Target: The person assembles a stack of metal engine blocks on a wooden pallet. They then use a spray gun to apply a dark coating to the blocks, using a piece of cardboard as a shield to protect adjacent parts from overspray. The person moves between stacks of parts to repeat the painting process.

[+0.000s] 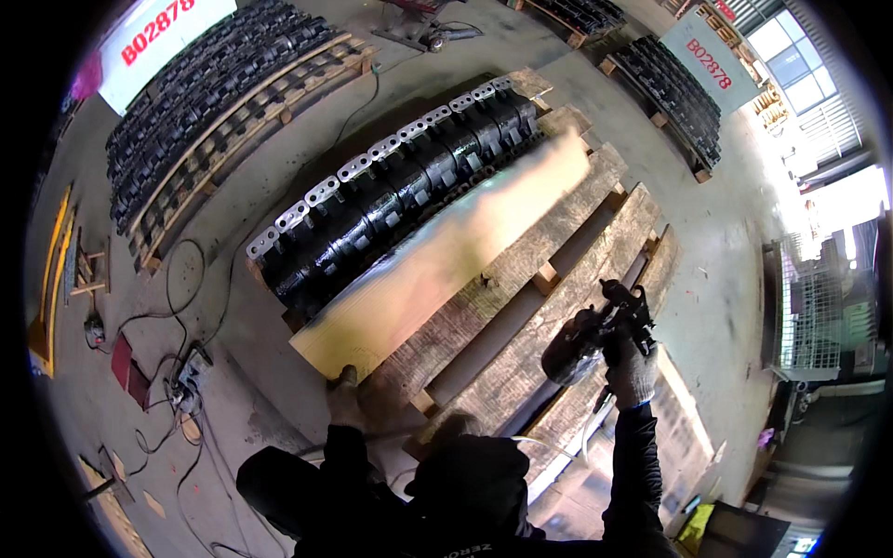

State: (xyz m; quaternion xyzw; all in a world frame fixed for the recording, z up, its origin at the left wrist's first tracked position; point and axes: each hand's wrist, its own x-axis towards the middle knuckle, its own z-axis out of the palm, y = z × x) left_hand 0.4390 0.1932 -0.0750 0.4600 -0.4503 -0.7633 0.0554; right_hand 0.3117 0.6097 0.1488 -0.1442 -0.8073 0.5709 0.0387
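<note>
On pallet: one board; right hand grips one spray gun.

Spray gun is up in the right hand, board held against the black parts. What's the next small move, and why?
Probably swing the spray gun in the right hand back toward the row of black castings: it points away from them, while the left hand holds the board beside them.

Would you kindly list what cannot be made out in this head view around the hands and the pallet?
- Left hand: gloved, at the end of the pale board; fingers under the board's edge are hidden, so grip unclear.
- Right hand: holds the spray gun; its nozzle and trigger are too dark to tell.
- Black track shoes: lower parts hidden behind the board.
- Wooden pallet: near end covered by the person's dark hood.
</note>
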